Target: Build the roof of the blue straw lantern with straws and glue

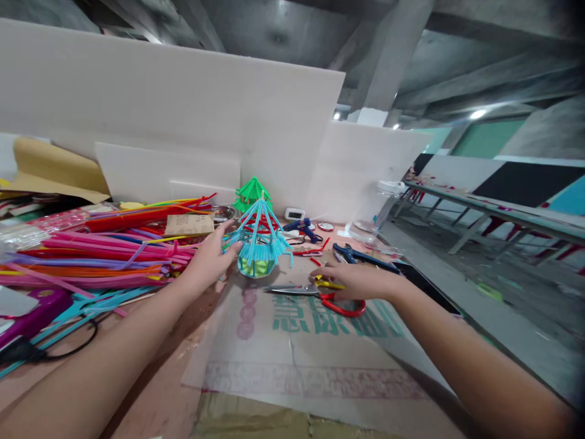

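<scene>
Left forearm [137,341]: bare, slanting up from the near left toward the turquoise, cone-roofed model of thin strips [259,228].
Left hand [218,253]: bare, at the model's left edge, thumb and fingers closed on it.
Right forearm [457,350]: bare, reaching in from the model's near right.
Right hand [359,281]: bare, palm down, right of the model and apart from it, fingers bent; grip unclear.

The pinkish tabletop [158,399] carries bundles of coloured pipe cleaners [114,256] heaped along its left side, a printed sheet [283,360] spread across the near middle, a blue glue gun [299,226] near a small white clock [294,213] at the back, and, rightward, blue-handled pliers [365,257], a dark-screened device [427,286] and a clear jar [382,206].
</scene>
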